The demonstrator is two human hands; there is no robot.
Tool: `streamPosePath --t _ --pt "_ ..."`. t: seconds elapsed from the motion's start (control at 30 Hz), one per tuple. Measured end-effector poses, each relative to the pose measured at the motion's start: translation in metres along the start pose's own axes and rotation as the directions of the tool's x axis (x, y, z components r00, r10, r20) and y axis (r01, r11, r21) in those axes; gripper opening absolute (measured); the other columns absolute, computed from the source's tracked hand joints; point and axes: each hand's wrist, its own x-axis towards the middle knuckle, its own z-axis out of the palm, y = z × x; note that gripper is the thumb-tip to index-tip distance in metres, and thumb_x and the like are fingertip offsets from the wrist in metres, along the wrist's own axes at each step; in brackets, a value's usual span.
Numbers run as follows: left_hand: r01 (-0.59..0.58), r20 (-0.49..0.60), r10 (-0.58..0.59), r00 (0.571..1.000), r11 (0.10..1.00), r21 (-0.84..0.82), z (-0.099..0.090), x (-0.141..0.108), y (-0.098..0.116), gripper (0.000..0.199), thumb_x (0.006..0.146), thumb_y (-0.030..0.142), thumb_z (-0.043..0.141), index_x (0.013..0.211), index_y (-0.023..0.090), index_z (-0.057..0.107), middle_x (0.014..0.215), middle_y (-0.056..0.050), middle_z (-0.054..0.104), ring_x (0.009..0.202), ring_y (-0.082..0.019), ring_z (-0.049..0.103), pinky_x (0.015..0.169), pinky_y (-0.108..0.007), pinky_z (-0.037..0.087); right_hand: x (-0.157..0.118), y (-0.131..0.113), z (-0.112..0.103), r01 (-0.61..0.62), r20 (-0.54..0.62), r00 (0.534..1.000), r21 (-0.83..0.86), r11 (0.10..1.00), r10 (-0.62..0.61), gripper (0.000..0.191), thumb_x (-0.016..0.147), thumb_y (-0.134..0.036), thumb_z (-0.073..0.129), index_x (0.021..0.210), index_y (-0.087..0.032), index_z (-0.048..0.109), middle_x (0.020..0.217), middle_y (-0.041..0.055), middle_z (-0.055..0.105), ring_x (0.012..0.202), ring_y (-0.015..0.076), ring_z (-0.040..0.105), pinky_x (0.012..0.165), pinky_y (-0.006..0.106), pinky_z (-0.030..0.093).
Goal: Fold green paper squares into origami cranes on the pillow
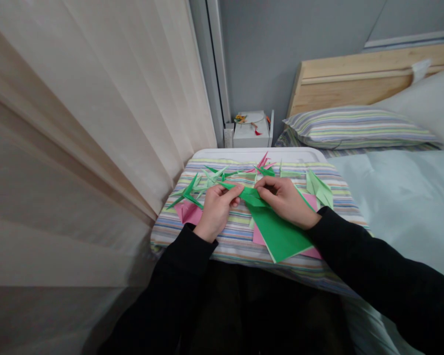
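Note:
Between my two hands is a partly folded piece of green origami paper (252,195), with a narrow point reaching to the left. My left hand (218,204) pinches its left part between thumb and fingers. At its right end, my right hand (283,197) is closed on it with thumb and forefinger. Below it lies a flat stack of green paper squares (281,231), over pink sheets (258,236). Folded green cranes (187,193) and a pink folded piece (188,212) rest left of my left hand. A pink crane (263,162) stands behind my hands.
A striped cloth (229,241) covers the small white-edged table (259,154). A light green folded paper (319,190) lies at right. The curtain (96,123) hangs close on the left; a bed with a striped pillow (362,127) is on the right. A white box (252,130) stands behind.

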Motion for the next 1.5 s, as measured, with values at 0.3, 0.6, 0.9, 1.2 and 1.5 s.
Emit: streamPosePath --t 0.3,0.6,0.9,1.2,1.5 --pt "-0.042 0.113 0.025 0.993 0.988 0.149 -0.001 0.000 -0.003 0.025 0.069 0.035 0.088 0.071 0.014 0.075 0.058 0.001 0.061 0.052 -0.007 0.050 0.050 -0.021 0.039 0.001 -0.005 0.000 0.016 0.072 0.997 -0.014 1.000 -0.015 0.018 0.090 -0.028 0.059 0.078 -0.017 0.065 0.073 0.0016 0.066 0.067 0.0156 0.058 0.065 0.029 0.045" --pt "-0.063 0.080 0.050 0.996 0.982 0.180 -0.002 0.000 -0.006 0.030 0.072 0.036 0.086 0.061 0.016 0.067 0.058 0.000 0.064 0.057 -0.011 0.058 0.061 -0.026 0.048 0.001 -0.008 0.001 -0.015 0.023 1.000 0.050 0.999 0.014 0.015 0.084 -0.024 0.059 0.071 -0.018 0.064 0.068 0.0004 0.063 0.064 0.0139 0.053 0.060 0.028 0.041" --pt "-0.117 -0.016 0.121 0.993 0.981 0.155 -0.005 0.002 -0.007 0.030 0.073 0.034 0.085 0.061 0.016 0.065 0.056 0.002 0.062 0.055 -0.010 0.056 0.060 -0.024 0.045 0.003 -0.006 0.004 -0.100 -0.018 0.995 0.121 0.988 0.103 0.012 0.077 -0.022 0.061 0.065 -0.018 0.061 0.063 -0.0023 0.057 0.060 0.0118 0.047 0.058 0.027 0.036" --pt "-0.137 -0.101 0.144 0.984 0.987 0.081 -0.007 0.006 -0.008 0.030 0.071 0.037 0.088 0.067 0.016 0.068 0.060 0.002 0.064 0.056 -0.010 0.059 0.059 -0.023 0.048 0.003 0.002 -0.004 -0.083 -0.123 0.987 0.178 0.981 0.106 0.014 0.083 -0.025 0.057 0.070 -0.020 0.061 0.066 -0.0005 0.057 0.064 0.0151 0.051 0.061 0.030 0.039" --pt "-0.069 0.064 0.065 0.996 0.996 0.063 -0.002 -0.001 -0.005 0.024 0.069 0.032 0.089 0.077 0.016 0.074 0.071 0.000 0.070 0.063 -0.011 0.065 0.068 -0.026 0.055 0.001 -0.004 0.000 -0.077 0.056 0.996 0.100 0.992 0.072 0.022 0.086 -0.036 0.074 0.077 -0.018 0.067 0.075 0.0009 0.064 0.071 0.0161 0.055 0.068 0.031 0.041"
